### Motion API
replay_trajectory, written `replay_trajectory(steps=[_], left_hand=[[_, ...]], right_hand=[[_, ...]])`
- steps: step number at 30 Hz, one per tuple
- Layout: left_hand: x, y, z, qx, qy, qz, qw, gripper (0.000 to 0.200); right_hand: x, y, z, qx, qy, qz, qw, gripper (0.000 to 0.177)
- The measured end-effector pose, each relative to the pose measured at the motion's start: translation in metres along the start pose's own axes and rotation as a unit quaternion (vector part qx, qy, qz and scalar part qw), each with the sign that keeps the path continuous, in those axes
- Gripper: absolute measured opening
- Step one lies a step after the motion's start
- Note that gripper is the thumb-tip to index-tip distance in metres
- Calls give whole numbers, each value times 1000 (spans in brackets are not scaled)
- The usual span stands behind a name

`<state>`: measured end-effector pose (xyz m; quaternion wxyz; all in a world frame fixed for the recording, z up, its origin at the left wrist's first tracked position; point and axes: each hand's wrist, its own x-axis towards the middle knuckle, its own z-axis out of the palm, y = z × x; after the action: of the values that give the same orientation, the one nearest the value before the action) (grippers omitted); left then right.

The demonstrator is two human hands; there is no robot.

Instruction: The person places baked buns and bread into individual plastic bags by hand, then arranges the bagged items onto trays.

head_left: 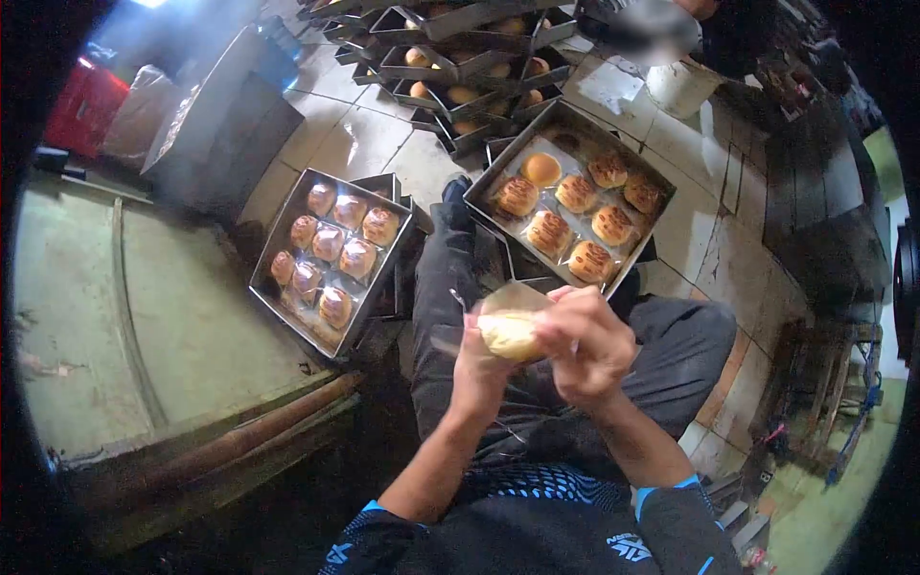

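Biggest thing here is the green surface [72, 316] over at 9 o'clock. Next down is the stack of trays [450, 57] at 12 o'clock, kinda crisscrossed, with more buns inside. The right tray [632, 257] sits at 1 o'clock from the hands and holds 8 buns I can see, mostly streaked brown on top, 1 plain and shinier. The left tray [271, 305], at 10 o'clock, has 9 glazed buns in 3 rows of 3. There's also a white bucket [680, 88] up around 1 o'clock.

Hands: the left hand [482, 369] grips the bun's 9 o'clock end, and the right hand [592, 347] has its fingers curled in, pinching at the 3 o'clock end.

The held bun [511, 336] is between them, above the lap, nearer the 6 o'clock side than the trays. Its long axis runs pretty much crosswise, 9 to 3, dipping a bit toward 4. Motion blur, so can't tell you which end is the front. Smallest bit is a thin wrap [517, 298] at the bun's 12 o'clock edge.
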<state>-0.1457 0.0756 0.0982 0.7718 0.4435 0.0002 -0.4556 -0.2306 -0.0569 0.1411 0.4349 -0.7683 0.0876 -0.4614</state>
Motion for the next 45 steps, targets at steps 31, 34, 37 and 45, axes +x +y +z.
replay_trajectory(steps=[31,34,37,45], left_hand=[[48,64,-83,342,157,373,848,17],[23,74,-79,334,120,411,840,19],[9,91,-73,361,142,408,826,26],[58,52,-109,492,121,556,659,21]], right_hand=[[-4,71,71,70,46,263,961,29],[-9,47,44,342,-57,428,835,20],[29,21,23,365,-147,403,826,12],[-12,64,45,116,-59,208,969,7]])
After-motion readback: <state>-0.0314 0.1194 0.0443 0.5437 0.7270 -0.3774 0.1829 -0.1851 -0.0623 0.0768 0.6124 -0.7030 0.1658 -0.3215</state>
